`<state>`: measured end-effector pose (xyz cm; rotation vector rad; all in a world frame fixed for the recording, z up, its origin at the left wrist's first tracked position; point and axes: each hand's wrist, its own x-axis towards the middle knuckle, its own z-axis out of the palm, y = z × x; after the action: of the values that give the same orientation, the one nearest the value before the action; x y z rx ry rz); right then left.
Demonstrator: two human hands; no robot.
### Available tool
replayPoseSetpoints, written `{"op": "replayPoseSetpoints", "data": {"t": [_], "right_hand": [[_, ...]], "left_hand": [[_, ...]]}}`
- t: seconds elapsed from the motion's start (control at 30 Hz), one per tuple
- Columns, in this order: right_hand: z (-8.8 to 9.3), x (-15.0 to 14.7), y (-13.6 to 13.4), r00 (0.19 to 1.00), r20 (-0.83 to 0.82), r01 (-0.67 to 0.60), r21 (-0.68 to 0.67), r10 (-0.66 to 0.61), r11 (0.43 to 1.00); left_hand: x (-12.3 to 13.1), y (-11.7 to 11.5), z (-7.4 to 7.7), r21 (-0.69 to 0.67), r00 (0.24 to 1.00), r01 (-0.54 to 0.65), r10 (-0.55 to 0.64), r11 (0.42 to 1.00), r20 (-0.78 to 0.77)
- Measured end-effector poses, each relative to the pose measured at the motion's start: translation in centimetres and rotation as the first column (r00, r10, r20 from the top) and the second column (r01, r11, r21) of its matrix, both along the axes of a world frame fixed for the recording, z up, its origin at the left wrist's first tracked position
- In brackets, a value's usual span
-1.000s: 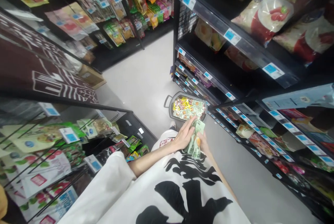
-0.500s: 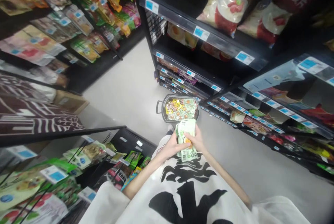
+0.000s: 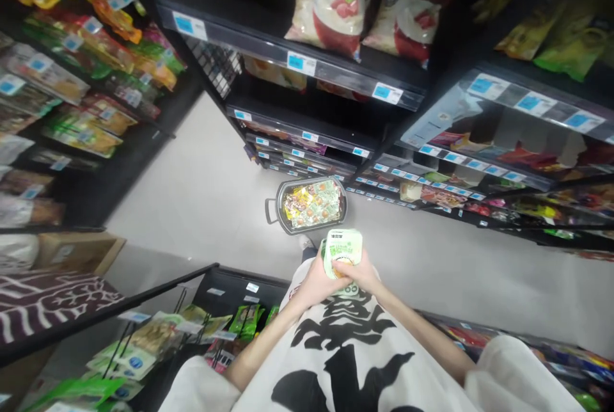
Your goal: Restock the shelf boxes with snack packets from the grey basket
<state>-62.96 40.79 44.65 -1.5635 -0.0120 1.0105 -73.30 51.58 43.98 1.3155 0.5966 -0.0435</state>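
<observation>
In front of my body I hold pale green snack packets [image 3: 346,244] with dark lettering and a round orange picture; more than one seems stacked together. My left hand [image 3: 320,281] is closed around their left side. From the right, my right hand [image 3: 363,274] grips the same packets, its thumb lying across the front. The fingers behind the packets are hidden. On the floor beyond my hands stands a dark shopping basket [image 3: 280,212] with its handle out to the left. Inside it lie many small wrapped snacks [image 3: 314,202], mostly green and yellow.
Dark shelves [image 3: 268,25] with price tags and red-and-white bags [image 3: 333,6] rise ahead and to the right. Hanging snack packs [image 3: 86,124] fill a rack at the left. A low rack [image 3: 225,281] stands near my left arm, a cardboard box [image 3: 81,253] behind it.
My view has turned right, so the shelves and basket sit further left. The packets are now tilted and look shorter. Both hands keep hold of them.
</observation>
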Motion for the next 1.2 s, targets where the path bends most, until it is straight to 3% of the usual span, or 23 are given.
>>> {"op": "replayPoseSetpoints", "data": {"t": [0.13,0.27,0.4,0.53,0.7,0.87,0.93,1.0,1.1,1.2], "right_hand": [[0.7,1.1,-1.8,0.997,0.061,0.052,0.074,-0.057,0.996],[1.3,2.9,-5.6,0.983,0.061,0.161,0.173,-0.173,0.972],[1.5,4.8,-11.3,0.958,0.099,0.245,0.218,-0.271,0.945],[0.6,6.0,-17.8,0.953,0.085,0.259,0.265,-0.29,0.929],[-0.8,6.8,-25.3,0.954,0.128,0.235,0.242,-0.271,0.941],[-0.3,8.4,-31.6,0.933,0.188,0.264,0.226,-0.308,0.938],[0.6,9.6,-33.8,0.893,0.277,0.288,0.251,-0.353,0.924],[1.6,11.1,-35.6,0.853,0.397,0.266,0.228,-0.339,0.937],[2.8,13.1,-37.1,0.849,0.507,0.134,0.067,-0.149,0.989],[2.6,14.2,-37.2,0.887,0.457,-0.043,-0.071,0.071,0.997]], "left_hand": [[2.5,-1.7,0.0,0.02,1.0,0.016,-0.016,1.0,0.024],[6.0,-5.6,0.0,0.121,0.997,0.02,-0.028,0.992,0.07],[9.0,-11.2,-0.3,0.208,0.993,0.075,-0.093,0.975,0.078],[10.9,-16.7,-1.0,0.235,0.988,0.135,-0.15,0.963,0.048],[13.2,-22.6,-1.4,0.162,0.955,0.273,-0.287,0.948,0.069],[14.9,-26.5,-0.7,0.074,0.916,0.389,-0.394,0.918,0.071],[15.5,-27.0,-0.5,0.05,0.863,0.499,-0.501,0.865,0.066],[16.3,-27.1,-0.3,0.04,0.773,0.631,-0.632,0.775,0.052],[18.0,-26.8,-0.4,0.085,0.592,0.803,-0.806,0.59,0.002],[19.6,-26.9,-0.9,0.16,0.438,0.892,-0.896,0.423,-0.071]]}}
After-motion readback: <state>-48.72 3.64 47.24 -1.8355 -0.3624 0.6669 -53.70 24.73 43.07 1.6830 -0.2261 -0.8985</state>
